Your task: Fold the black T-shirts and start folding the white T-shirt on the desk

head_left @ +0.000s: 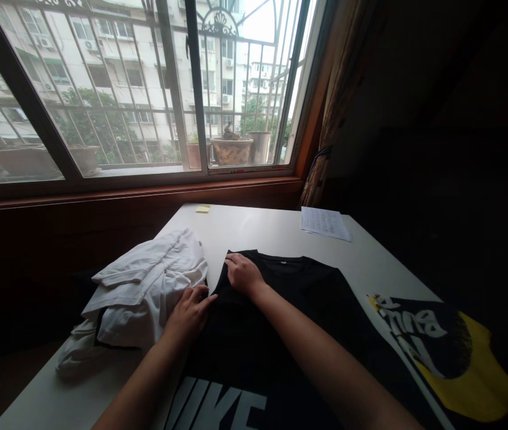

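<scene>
A black T-shirt lies spread out on the white table, its neckline toward the window and large pale letters across its chest. My right hand reaches over to the shoulder at the shirt's left, with its fingers closed on the cloth at the corner. Lower down, my left hand is at the sleeve edge, thumb and fingers curled about the dark fabric. Part of that grip is hidden. Close beside my left hand is a heap of white clothing with a dark edge showing underneath.
A yellow and black printed item hangs over the right edge of the white table. Printed papers and a small yellow note lie at the far side. Behind stands a barred window with a tied curtain.
</scene>
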A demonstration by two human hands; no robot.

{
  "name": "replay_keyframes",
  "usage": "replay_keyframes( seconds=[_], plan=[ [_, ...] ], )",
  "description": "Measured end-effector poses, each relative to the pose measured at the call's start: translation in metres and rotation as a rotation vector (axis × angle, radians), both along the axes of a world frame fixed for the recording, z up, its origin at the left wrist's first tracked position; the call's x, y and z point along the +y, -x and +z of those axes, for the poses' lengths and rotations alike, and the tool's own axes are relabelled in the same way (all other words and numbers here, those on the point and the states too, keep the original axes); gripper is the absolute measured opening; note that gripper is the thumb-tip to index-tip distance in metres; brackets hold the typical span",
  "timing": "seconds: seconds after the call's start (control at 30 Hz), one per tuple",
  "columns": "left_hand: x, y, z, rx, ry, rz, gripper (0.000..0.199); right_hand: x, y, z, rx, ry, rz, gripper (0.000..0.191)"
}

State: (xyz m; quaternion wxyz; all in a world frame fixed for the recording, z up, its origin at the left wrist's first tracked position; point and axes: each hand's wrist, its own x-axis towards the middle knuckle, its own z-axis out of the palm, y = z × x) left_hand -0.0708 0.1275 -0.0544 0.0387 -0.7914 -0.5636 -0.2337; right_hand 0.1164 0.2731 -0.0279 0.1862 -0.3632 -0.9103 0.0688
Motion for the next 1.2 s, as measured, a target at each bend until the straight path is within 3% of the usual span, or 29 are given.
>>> replay_keyframes(
  seconds=[0.23, 0.53, 0.8, 0.97, 1.1, 1.2],
  plan=[
    [-0.001, 0.000, 0.001, 0.154, 0.102, -0.126, 0.057, 0.008, 0.006, -0.024, -0.069, 0.078, 0.016, 0.053],
    [0.004, 0.004, 0.001, 0.082, 0.231, -0.363, 0.059, 0.032, 0.004, -0.028, -0.097, 0.186, -0.051, 0.061],
    [0.002, 0.003, 0.002, 0.042, 0.211, -0.338, 0.061, 0.048, -0.001, -0.029, -0.028, 0.143, -0.175, 0.054],
    [-0.002, -0.001, 0.006, 0.065, 0.192, -0.319, 0.060, 0.043, -0.011, -0.023, 0.070, 0.066, -0.204, 0.044],
    [-0.007, -0.006, 0.011, 0.064, 0.140, -0.291, 0.052, 0.024, -0.038, -0.018, 0.108, 0.016, -0.171, 0.045],
    [-0.010, -0.011, 0.015, 0.076, 0.100, -0.258, 0.045, 0.006, -0.080, -0.016, 0.099, -0.008, -0.175, 0.046]
  ],
)
